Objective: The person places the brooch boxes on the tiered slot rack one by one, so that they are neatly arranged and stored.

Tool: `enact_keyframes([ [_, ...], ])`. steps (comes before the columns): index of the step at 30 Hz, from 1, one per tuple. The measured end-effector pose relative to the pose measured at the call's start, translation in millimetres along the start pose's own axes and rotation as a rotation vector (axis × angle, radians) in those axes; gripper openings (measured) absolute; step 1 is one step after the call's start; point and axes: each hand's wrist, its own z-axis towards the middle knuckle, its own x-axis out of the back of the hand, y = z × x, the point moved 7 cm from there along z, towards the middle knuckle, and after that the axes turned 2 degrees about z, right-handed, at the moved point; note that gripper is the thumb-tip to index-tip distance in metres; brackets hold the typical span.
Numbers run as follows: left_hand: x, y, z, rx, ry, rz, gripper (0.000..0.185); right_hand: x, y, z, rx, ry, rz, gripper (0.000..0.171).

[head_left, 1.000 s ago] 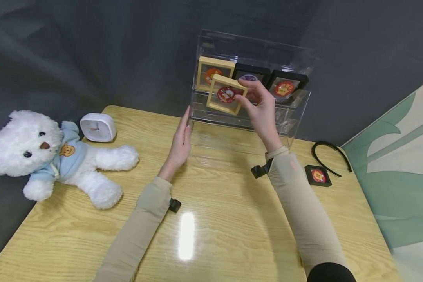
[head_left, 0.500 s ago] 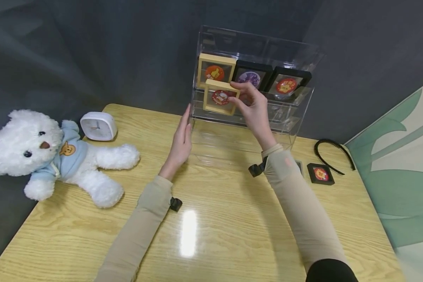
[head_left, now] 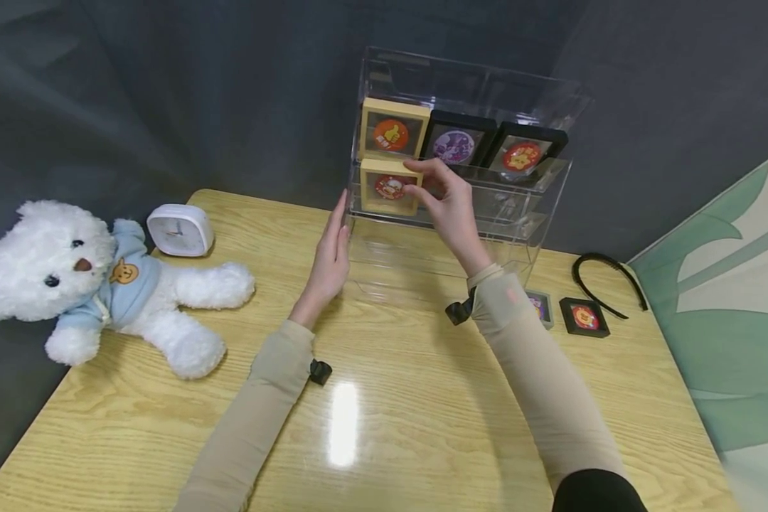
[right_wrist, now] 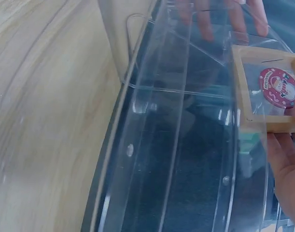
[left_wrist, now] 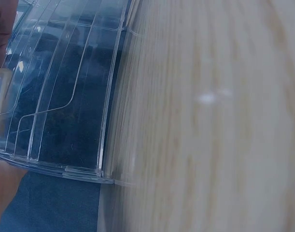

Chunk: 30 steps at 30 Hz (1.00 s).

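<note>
Holding a small square pale-wood frame with a red round badge inside [head_left: 388,187], the right hand [head_left: 444,206] has its thumb and fingertips pinched on the frame's right edge, with the frame sitting upright at the left end of the middle shelf of the clear acrylic three-tier display case [head_left: 550,107]. You can see the same frame in the right wrist view [right_wrist: 268,92] through the clear plastic, fingers curled at its lower edge.

The left hand [head_left: 328,264] is flat and straight, fingers together, resting edge-on against the case's left wall near the bottom, not gripping anything. The left wrist view is mostly just the ribbed clear wall of the case [left_wrist: 60,96] and the light wood-grain tabletop [left_wrist: 210,121].

Top shelf of the case has three more frames standing in a row: another pale-wood frame with an orange badge [head_left: 392,130] directly above the held one, then a black frame with a purple badge [head_left: 453,144], then a black frame with a red badge [head_left: 522,153].

Other stuff on the table: a white plush teddy bear in a light blue hoodie [head_left: 96,281] lying on the left, a small white rounded-square clock [head_left: 179,230] just behind it, and on the right a little black frame with a red-orange badge [head_left: 584,317] lying flat, a grey-edged one [head_left: 540,307] just beside it partly hidden by the right sleeve, and a thin black headband [head_left: 604,281] near the back corner.
</note>
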Motion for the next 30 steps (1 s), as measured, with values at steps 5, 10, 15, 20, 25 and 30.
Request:
enact_keyframes([
  [5, -2.8, 1.3, 0.8, -0.004, -0.005, 0.008, 0.057, 1, 6, -4, -0.047, 0.009, -0.009, 0.034],
  [10, -2.7, 2.7, 0.7, -0.003, -0.004, 0.013, 0.057, 0, 7, -6, -0.028, 0.01, 0.0, 0.035],
  [15, -0.8, 0.3, -0.8, 0.006, -0.002, 0.013, 0.057, -7, 9, -7, -0.024, -0.028, -0.005, 0.036],
  [20, -0.2, -0.9, -1.9, 0.012, -0.01, 0.005, 0.057, -9, 9, -9, -0.018, -0.081, -0.028, 0.04],
  [25, -1.0, 0.4, -1.6, 0.002, -0.017, 0.0, 0.056, -6, 6, -14, 0.025, -0.107, -0.053, 0.05],
  [30, -1.4, 0.8, -1.7, -0.005, -0.014, 0.005, 0.056, 3, 6, -19, 0.04, -0.09, -0.026, 0.054],
])
